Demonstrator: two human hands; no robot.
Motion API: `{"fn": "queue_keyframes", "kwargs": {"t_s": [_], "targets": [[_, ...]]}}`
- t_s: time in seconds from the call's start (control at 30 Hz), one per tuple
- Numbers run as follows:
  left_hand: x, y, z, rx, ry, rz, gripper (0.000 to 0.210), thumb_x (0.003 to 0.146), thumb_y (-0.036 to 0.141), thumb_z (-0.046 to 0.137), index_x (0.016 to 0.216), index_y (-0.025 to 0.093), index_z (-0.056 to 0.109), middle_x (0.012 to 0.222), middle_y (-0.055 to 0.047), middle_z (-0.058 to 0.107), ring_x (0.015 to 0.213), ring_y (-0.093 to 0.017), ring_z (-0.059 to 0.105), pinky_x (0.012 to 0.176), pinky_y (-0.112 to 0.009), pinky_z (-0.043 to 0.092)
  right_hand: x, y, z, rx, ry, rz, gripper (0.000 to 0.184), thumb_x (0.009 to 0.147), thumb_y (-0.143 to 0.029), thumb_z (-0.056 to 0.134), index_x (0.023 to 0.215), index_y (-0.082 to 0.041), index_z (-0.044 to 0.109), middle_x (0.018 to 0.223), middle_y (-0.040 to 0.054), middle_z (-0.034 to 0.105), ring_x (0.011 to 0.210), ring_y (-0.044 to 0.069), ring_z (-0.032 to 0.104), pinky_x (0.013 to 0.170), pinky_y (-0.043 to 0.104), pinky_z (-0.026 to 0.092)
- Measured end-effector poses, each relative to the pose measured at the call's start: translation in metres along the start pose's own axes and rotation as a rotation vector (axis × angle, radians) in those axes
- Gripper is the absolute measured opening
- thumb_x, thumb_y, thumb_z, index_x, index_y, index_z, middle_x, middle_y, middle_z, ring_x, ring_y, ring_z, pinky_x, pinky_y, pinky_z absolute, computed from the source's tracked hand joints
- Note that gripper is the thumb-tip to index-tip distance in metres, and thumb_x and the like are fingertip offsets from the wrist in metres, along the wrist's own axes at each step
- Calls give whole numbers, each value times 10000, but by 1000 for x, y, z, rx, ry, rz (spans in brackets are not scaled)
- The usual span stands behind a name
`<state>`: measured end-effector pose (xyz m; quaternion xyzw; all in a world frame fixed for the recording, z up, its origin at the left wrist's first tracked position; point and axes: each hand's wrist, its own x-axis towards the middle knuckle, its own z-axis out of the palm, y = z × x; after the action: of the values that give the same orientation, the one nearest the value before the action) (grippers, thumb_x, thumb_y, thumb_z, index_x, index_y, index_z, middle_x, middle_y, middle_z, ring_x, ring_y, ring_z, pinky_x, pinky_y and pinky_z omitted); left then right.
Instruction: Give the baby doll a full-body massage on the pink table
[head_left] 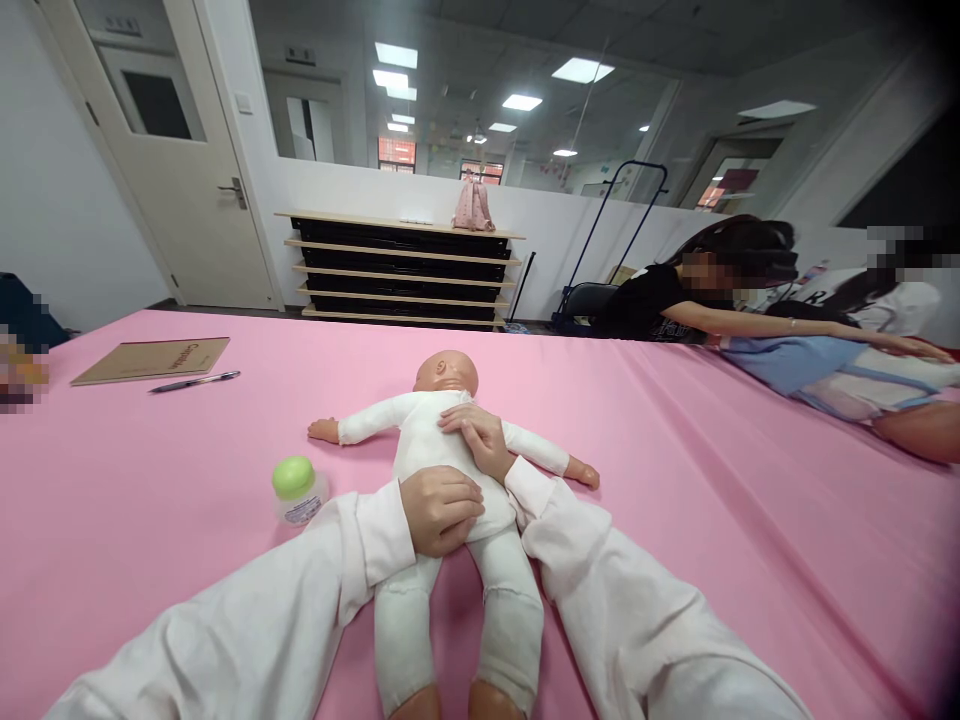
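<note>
A baby doll with a white cloth body lies on the pink-covered table, its head at the far end and turned to the left. The doll's arms stretch out to both sides. Across its lower back rests my left hand, fingers laid flat and pointing right. My right hand lies higher up on the back, flat, with its fingers toward the upper left. Neither hand grasps anything. To the left of the doll stands a small clear jar with a green lid, close to my left sleeve.
A brown notebook and a pen lie at the table's far left. At the right, a person in black reaches over another doll with blue-and-white cloth. Behind are a shelf unit and a pink backpack.
</note>
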<state>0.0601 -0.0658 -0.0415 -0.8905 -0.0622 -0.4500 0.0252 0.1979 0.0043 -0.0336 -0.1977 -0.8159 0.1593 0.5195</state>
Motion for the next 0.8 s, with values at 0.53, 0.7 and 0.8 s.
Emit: {"fn": "queue_keyframes", "kwargs": {"t_s": [0.53,0.7,0.8], "targets": [[0,2,0,212,33,-182,188,761,136,422,837,146,593,803,-57,668,803,-165,614,712,-320,491,4,1,4,-348,9,75,395,922,-287,259,971,-186,638,1046,72,646,1064,171,548,954,395,397],[-1,3,-1,163,82,-52,159,749,132,420,701,154,571,669,-53,644,618,-146,576,556,-280,476,-1,-7,-1,-150,-57,-38,418,917,-303,270,778,-171,642,833,88,679,873,161,624,809,353,497],[0,1,1,56,5,34,189,775,150,415,829,144,596,776,-62,673,752,-150,617,675,-274,515,3,-11,-2,-84,-293,-150,381,915,-275,276,894,-163,640,925,83,676,978,148,594,867,340,476]]}}
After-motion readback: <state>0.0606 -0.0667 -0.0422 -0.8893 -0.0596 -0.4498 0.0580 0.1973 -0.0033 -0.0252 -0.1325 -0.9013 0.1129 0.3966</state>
